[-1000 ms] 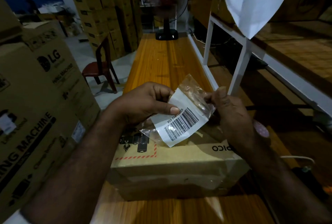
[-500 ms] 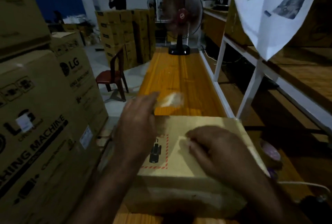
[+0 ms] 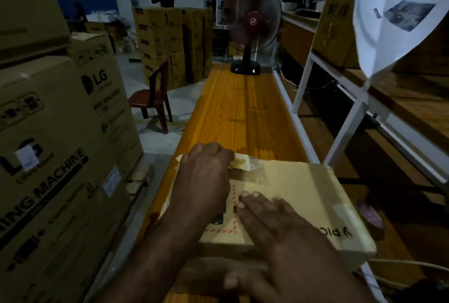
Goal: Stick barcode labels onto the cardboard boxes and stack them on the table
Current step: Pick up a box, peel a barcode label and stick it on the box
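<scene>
Head view: your left hand (image 3: 204, 176) clamps the plastic pouch (image 3: 241, 164); right hand (image 3: 274, 220) lies flat, fingers straight, on the cardboard box (image 3: 303, 191).

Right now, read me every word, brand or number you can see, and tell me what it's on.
"LG" and "...ING MACHINE": large cardboard carton on the left.
"pico", upside down and slightly blurred: small cardboard box.
Fan badge, hanging sheet, stacked boxes: too small or blurred to read.
</scene>
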{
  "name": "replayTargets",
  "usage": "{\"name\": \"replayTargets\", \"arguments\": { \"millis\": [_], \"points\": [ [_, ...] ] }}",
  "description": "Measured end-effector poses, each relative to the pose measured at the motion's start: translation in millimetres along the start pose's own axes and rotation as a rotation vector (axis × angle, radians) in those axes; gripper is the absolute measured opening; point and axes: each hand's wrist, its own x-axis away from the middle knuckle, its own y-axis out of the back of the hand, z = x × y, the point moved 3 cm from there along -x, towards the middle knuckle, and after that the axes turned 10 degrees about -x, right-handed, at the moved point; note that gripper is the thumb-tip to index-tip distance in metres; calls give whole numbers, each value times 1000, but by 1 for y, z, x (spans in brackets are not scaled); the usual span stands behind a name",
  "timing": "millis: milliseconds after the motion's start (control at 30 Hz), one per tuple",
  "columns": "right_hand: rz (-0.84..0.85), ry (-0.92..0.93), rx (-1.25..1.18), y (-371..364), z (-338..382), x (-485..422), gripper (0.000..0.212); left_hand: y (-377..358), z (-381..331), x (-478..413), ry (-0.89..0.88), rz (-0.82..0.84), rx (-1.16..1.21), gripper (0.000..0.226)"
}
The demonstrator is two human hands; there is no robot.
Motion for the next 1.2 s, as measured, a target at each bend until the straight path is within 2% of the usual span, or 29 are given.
{"name": "replayTargets", "arguments": {
  "millis": [33,100,167,267,400,433,533,600,667,733,767,833,900,967,1067,1133,1200],
  "points": [
    [-18,-27,-44,1,-11,2,102,1,0,1,4,-6,3,39],
    [54,-159,-156,4,-26,-1,110,3,0,1,15,-22,5,38],
    [-1,-212,-155,8,-26,-16,111,3,-1,0,12,-12,-14,37],
    [-26,-165,-161,6,1,-29,110,-1,-1,-3,4,18,-19,38],
    [148,-94,-169,3,5,-2,116,-4,3,-2,31,41,-15,41],
    [146,-124,-190,5,-5,2,116,-4,3,-1,37,36,-13,41],
    [-20,-279,-166,15,-30,-5,109,-3,2,-3,43,32,-15,40],
    [14,-331,-199,3,-15,-21,104,-4,1,-5,45,43,-11,40],
    [-69,-112,-119,-10,11,-29,100,-5,2,-5,53,59,-2,41],
    [-90,-17,-39,-7,20,-26,92,-5,4,-4,77,61,23,41],
    [-89,-16,-82,-3,7,-24,93,-5,5,-3,89,56,37,40],
    [17,-242,-212,5,-31,-17,97,-3,6,-1,104,40,54,39],
    [-45,-341,-116,13,-50,-20,110,-1,5,-1,103,26,62,38],
    [-13,-267,-154,8,-23,-30,117,-2,4,-4,96,30,76,38],
    [65,-21,-184,-8,31,-21,106,-3,5,-6,102,13,125,38],
    [86,1,-173,-6,22,-12,98,-3,6,-4,93,-8,146,39],
    [17,-109,-232,0,-13,-11,94,-4,7,-2,71,-21,159,40]
  ]
}}
